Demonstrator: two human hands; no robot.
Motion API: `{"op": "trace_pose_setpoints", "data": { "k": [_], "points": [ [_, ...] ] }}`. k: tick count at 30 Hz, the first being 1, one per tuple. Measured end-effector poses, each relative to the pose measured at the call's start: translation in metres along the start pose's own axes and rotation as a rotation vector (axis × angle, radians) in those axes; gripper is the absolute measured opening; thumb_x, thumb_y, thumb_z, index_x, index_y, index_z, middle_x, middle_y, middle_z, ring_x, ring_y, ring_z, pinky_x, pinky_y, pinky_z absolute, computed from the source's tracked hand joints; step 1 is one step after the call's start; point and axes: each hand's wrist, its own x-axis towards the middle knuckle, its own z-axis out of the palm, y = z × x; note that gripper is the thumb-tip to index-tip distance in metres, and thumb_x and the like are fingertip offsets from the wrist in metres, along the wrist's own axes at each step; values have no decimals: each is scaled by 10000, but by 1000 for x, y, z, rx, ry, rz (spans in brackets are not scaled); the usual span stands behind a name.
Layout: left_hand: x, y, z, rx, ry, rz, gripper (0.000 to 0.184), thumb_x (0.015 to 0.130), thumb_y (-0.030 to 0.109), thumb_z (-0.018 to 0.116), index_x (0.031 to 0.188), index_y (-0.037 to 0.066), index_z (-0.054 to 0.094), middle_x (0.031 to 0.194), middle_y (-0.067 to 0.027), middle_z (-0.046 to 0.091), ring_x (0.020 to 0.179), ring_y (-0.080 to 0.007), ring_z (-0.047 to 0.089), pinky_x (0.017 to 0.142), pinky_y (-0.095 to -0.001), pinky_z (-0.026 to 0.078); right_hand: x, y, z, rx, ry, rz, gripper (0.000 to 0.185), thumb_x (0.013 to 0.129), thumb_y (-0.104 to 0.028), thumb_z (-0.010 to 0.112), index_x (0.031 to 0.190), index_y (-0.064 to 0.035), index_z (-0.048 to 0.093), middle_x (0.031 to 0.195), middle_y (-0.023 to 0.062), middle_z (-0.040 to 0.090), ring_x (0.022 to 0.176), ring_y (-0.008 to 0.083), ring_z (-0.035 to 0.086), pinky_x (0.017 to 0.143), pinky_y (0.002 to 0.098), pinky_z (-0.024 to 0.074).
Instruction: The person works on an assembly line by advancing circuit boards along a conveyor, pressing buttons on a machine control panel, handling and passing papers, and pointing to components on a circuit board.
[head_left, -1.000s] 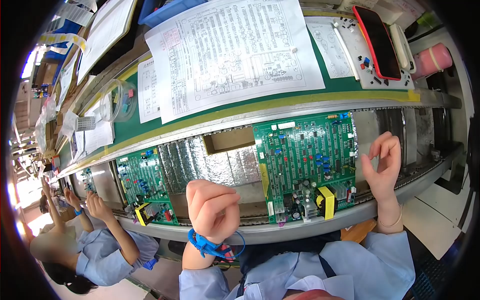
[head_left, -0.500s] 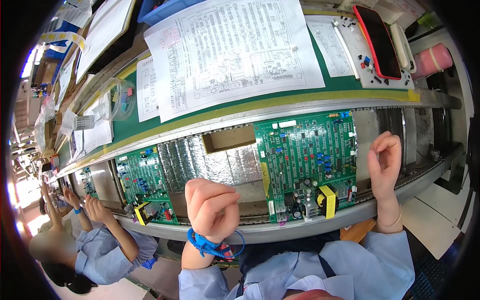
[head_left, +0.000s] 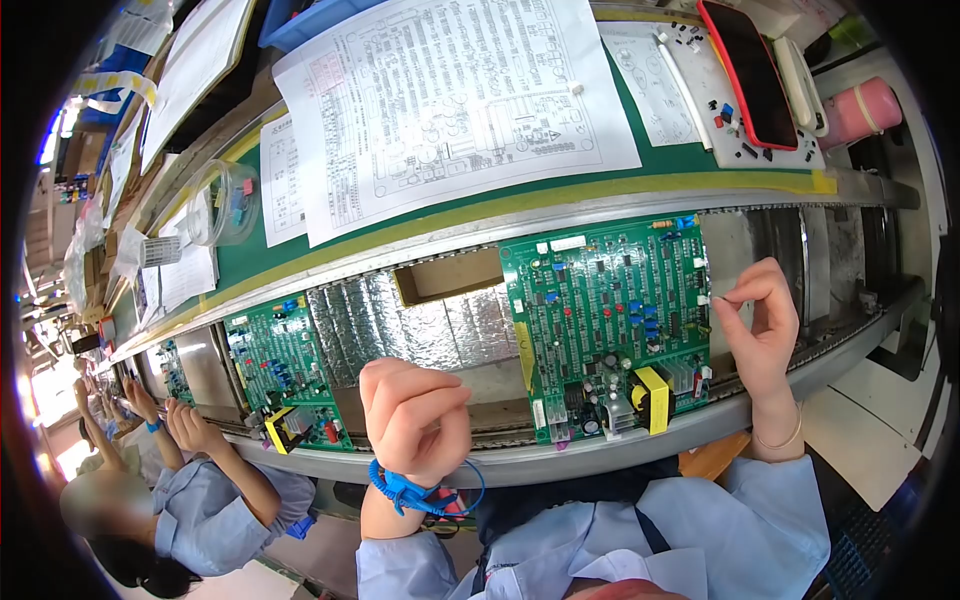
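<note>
Hovering beside the right edge of the green circuit board point(head_left: 590, 335), which lay right of the frame's centre, the right hand point(head_left: 765, 325) held thumb and forefinger close together, any grip between them unclear. Lower centre, the left hand point(head_left: 418, 418) curled, its hold hidden.

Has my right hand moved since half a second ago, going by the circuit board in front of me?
Yes, slightly left: your right hand now reaches closer to the right edge of the green circuit board in front of you.
</note>
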Motion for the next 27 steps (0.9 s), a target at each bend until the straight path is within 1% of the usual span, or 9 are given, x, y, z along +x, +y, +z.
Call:
{"op": "trace_pose_setpoints", "data": {
  "k": [6,13,15,20,21,23,24,25,27],
  "points": [
    [0,1,0,7,-4,-10,312,549,-131,569,775,84,573,771,-31,586,677,-204,502,619,-310,411,-1,0,-1,-15,-2,3,191,693,81,661,768,-27,523,800,56,469,688,109,463,639,216,384],
    [-2,0,0,32,-4,-16,266,582,-114,563,771,74,572,765,-42,578,679,-211,498,630,-327,409,-2,1,-1,-38,36,24,265,663,104,671,723,-47,461,788,40,452,715,115,439,661,218,350],
    [-3,0,1,23,7,-20,249,590,-107,564,769,67,571,763,-49,575,680,-215,494,626,-326,405,-1,1,0,45,63,54,277,666,105,671,738,-50,454,785,36,447,707,108,433,658,214,349],
    [-3,0,4,28,56,-53,223,595,-114,547,732,62,568,736,-57,572,677,-214,489,620,-314,394,-2,10,-2,104,75,-15,372,683,91,677,883,-68,407,822,37,440,705,93,435,668,213,374],
    [-3,0,4,25,54,-54,223,595,-114,547,732,62,568,736,-57,572,677,-214,489,620,-314,394,-1,11,-2,102,76,-12,372,683,91,677,883,-68,407,822,37,440,705,93,435,668,213,374],
    [-3,-2,5,23,77,-65,232,594,-126,535,733,58,565,733,-61,571,678,-214,492,629,-305,389,1,10,-1,160,182,-23,375,689,78,679,907,-66,410,826,37,442,709,95,436,679,217,378],
    [-2,-3,6,10,75,-65,239,597,-143,519,730,51,560,729,-65,569,679,-213,495,641,-297,385,1,8,0,176,216,4,316,752,37,648,959,-54,427,841,23,446,726,80,434,685,209,380],
    [-2,-4,7,6,73,-61,239,597,-143,519,730,51,560,729,-65,569,679,-213,495,641,-297,385,1,9,-1,173,220,5,316,752,37,648,959,-54,427,841,23,446,726,80,434,685,209,380],
    [-1,-6,10,-4,106,-52,235,598,-153,513,722,41,555,724,-68,564,682,-211,497,646,-293,381,2,10,-4,193,273,67,235,827,-6,589,1008,-40,443,858,5,450,747,61,430,684,193,378]
  ]
}}
